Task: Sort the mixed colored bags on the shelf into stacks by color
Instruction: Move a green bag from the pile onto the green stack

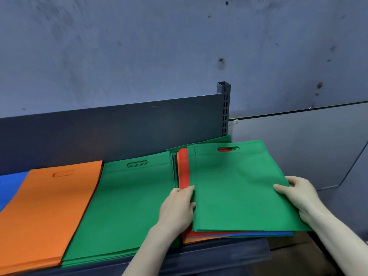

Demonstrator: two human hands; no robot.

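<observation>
Two edges of the green bag (239, 186) were pinched: my left grip (177, 210) held the 9 o'clock edge, my right grip (296, 198) the 3 o'clock edge, atop the mixed pile (184, 170) at the shelf's (219, 253) 3 o'clock end.

A single head-worn view looks forward and down, close over the shelf (219, 253), facing the blue-grey wall (139, 46) behind it.

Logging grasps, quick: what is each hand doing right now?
Left hand: pinches the left edge of the top green bag.
Right hand: grips the same bag's right edge, thumb on top.
</observation>
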